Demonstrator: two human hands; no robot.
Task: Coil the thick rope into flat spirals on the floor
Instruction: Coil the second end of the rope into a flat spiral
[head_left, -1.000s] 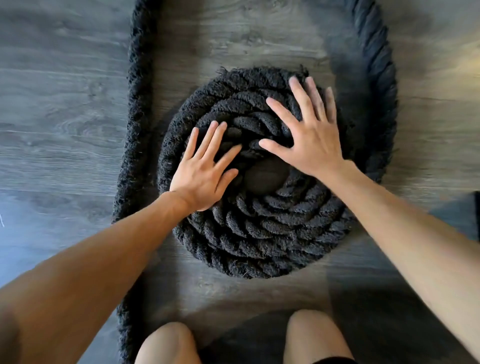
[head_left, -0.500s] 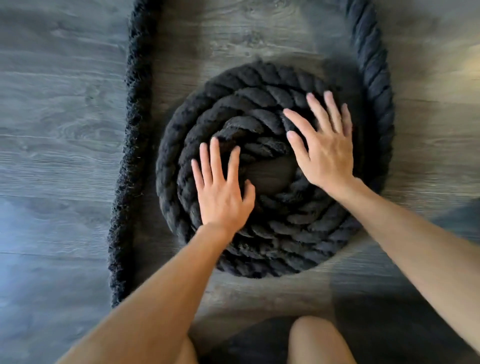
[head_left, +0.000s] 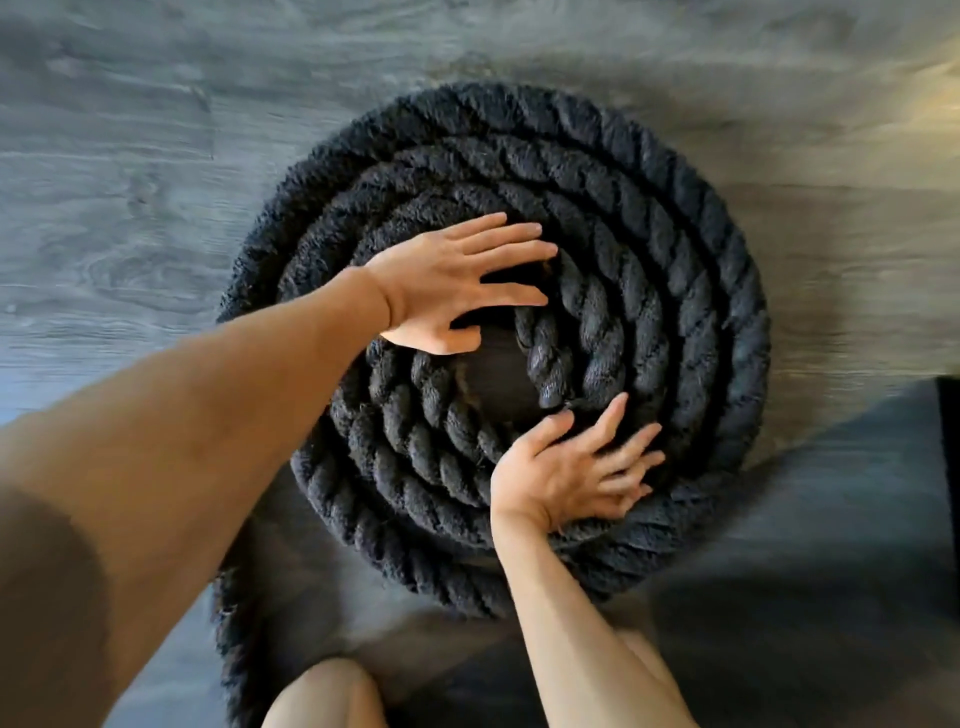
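The left hand (head_left: 457, 280) and right hand (head_left: 566, 475) are laid open, gripping nothing, on the rope (head_left: 675, 234), probably to turn it flat.

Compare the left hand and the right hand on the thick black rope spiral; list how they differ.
Place: the left hand lies on the inner turns of the thick black twisted rope spiral, up-left of the centre hole; the right hand lies on the near turns. Look: the left hand is sharp; the right hand's fingers are blurred. Shared: both are flat with straight fingers, gripping nothing.
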